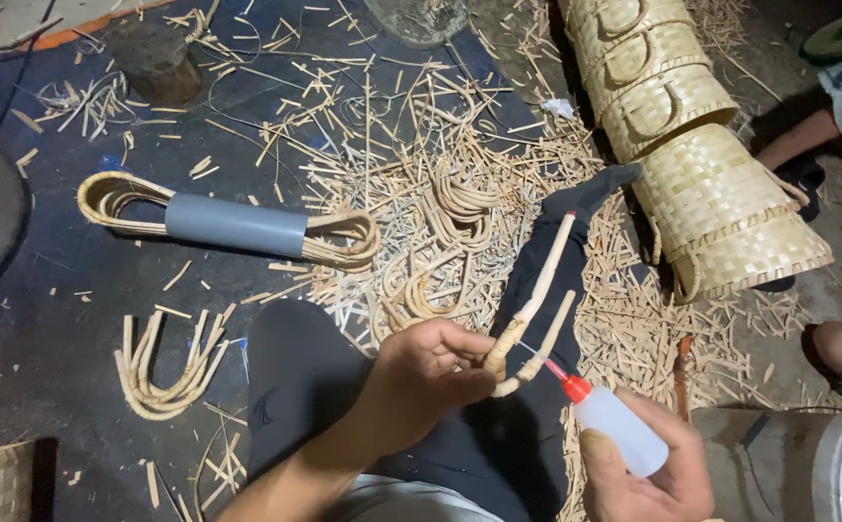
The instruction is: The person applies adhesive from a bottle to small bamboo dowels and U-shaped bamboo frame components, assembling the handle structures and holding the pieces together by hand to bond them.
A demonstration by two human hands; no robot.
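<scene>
The left hand (430,372) gripped a bent cane handle (535,307) at its curved end, fingers closed around the bend, above the person's dark-trousered leg (537,280). The handle's two arms ran up and to the right, away from the person, the longer one reaching toward the foot. The right hand (648,469) was wrapped around a small white squeeze bottle (619,427), whose red nozzle (564,379) pointed up and left and met the handle just beside the left fingertips. A stack of woven baskets (701,164) lay on its side to the right, and a bundle of cane loops in a grey tube (232,224) rested to the left among scattered cane offcuts (392,145).
</scene>
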